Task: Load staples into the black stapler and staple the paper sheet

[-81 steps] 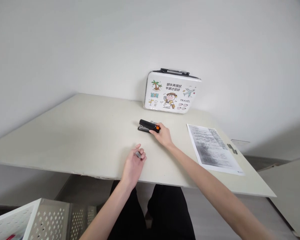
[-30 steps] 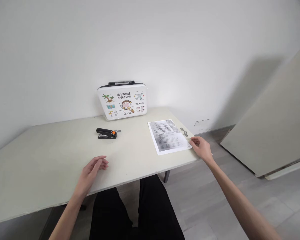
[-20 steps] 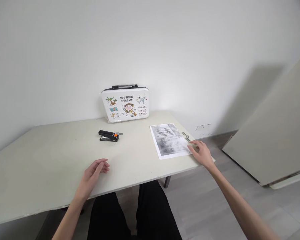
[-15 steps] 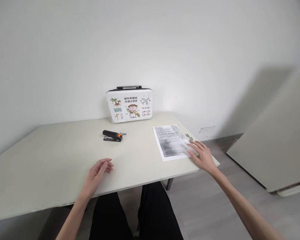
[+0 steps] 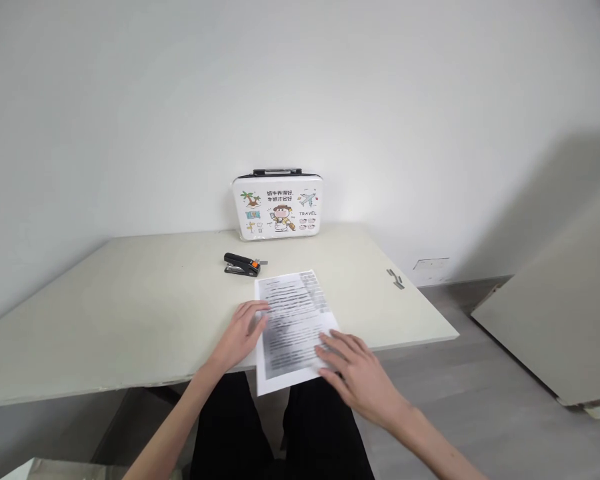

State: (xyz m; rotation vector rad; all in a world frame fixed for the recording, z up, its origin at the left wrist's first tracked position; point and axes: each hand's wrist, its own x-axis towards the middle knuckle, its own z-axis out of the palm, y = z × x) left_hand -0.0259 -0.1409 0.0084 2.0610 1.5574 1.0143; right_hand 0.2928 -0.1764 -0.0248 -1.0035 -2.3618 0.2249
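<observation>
A printed paper sheet (image 5: 293, 327) with grey, blurred text lies slightly slanted in front of me, its near end reaching past the table's front edge. On its right side rests my right hand (image 5: 357, 367), palm down, fingers spread over the paper. My left hand (image 5: 240, 333) is at the left edge, with its fingertips at the paper's margin and its thumb apart from the fingers. Beyond the sheet, to the left, sits a black stapler (image 5: 243, 265) with an orange part and a small grey piece beside its right end.
A white case (image 5: 279, 207) with cartoon prints and a black handle stands against the wall at the back of the table (image 5: 145, 300). Small grey strips, perhaps staples (image 5: 395, 279), lie near the table's right edge. A pale cabinet-like block (image 5: 555, 320) stands at far right.
My right hand has brought the paper sheet from the table's right side leftward and toward me. My left hand has moved forward to the sheet's left edge. The view has shifted slightly.
</observation>
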